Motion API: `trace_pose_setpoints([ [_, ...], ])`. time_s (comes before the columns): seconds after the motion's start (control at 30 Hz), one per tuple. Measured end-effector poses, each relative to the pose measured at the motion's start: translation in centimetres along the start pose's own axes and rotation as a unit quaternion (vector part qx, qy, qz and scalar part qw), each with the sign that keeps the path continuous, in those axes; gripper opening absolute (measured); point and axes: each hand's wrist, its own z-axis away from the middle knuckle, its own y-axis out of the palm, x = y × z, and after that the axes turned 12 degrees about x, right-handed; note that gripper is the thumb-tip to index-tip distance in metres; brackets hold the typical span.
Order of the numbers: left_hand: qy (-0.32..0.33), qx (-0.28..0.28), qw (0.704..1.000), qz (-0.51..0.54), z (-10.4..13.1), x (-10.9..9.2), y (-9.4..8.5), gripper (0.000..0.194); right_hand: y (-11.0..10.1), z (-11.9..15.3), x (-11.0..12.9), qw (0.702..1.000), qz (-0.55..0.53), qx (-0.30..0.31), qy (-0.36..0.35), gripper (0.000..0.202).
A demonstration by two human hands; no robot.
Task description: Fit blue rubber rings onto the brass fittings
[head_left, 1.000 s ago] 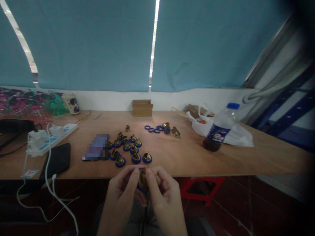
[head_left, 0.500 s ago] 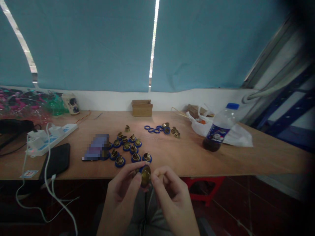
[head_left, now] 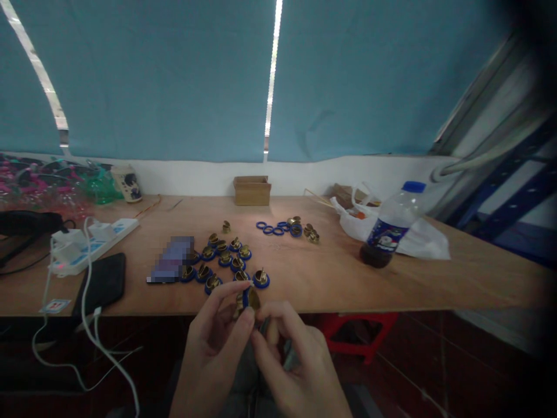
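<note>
Near the table's front edge, my left hand (head_left: 215, 342) grips a round brass-coloured metal piece with a blue ring (head_left: 251, 298) between thumb and fingers. Close on its right is my right hand (head_left: 293, 354), fingers curled and thumb near the piece; whether it holds anything small is hidden. Several brass pieces with blue rings (head_left: 224, 258) lie on the table beyond my hands. Farther back are loose blue rings (head_left: 268, 230) and, to their right, brass pieces without rings (head_left: 311, 233). One more bare brass piece (head_left: 226, 226) stands at the back of the group.
On the wooden table (head_left: 418, 287) are a phone (head_left: 172, 259), a black device (head_left: 104, 280) and a power strip (head_left: 98, 247) at left. A small cardboard box (head_left: 252, 191) stands at the back. A bottle (head_left: 389, 226) and plastic bag (head_left: 354, 225) are at right.
The held piece has turned so its open face points more to the right, and it sits slightly higher. My right hand has shifted a little left, its fingers more curled.
</note>
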Motion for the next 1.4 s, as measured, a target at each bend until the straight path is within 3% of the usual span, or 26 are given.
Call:
trace_pose_setpoints([
  [0.3, -0.031, 0.031, 0.997, 0.065, -0.3, 0.7, 0.5, 0.033, -0.1, -0.6, -0.4, 0.989, -0.142, -0.037, 0.027, 0.022],
  [0.43, -0.023, 0.068, 0.997, -0.013, -0.5, 1.3, 0.4, 0.037, -0.4, -1.2, -1.5, 0.971, -0.232, -0.017, 0.045, 0.031],
  [0.63, 0.030, 0.025, 0.981, -0.191, -1.4, 2.6, 0.1, 0.036, -0.2, -1.9, -3.5, 0.931, -0.356, 0.016, 0.079, 0.039],
  [0.8, 0.046, 0.010, 0.962, -0.270, -1.7, 2.8, 0.1, 0.039, 0.1, -2.5, -4.7, 0.899, -0.418, 0.028, 0.123, 0.039],
  [0.9, 0.034, 0.002, 0.947, -0.319, -1.8, 3.4, -0.1, 0.034, 0.0, -2.9, -5.0, 0.916, -0.378, -0.006, 0.137, 0.038],
  [1.07, -0.033, -0.029, 0.903, -0.427, -2.7, 5.2, -1.2, 0.020, -1.5, -3.1, -6.1, 0.951, -0.246, -0.132, 0.132, 0.037],
  [1.2, -0.045, -0.017, 0.878, -0.476, -3.2, 6.1, -1.9, 0.013, -2.9, -2.9, -7.7, 0.974, -0.083, -0.171, 0.123, 0.034],
  [1.3, -0.025, -0.019, 0.877, -0.480, -3.5, 6.6, -1.9, 0.010, -3.5, -2.9, -8.6, 0.964, 0.115, -0.166, 0.171, 0.035],
  [1.4, -0.007, -0.036, 0.881, -0.471, -3.8, 7.6, -1.9, 0.012, -3.9, -3.6, -9.0, 0.934, 0.218, -0.158, 0.233, 0.030],
])
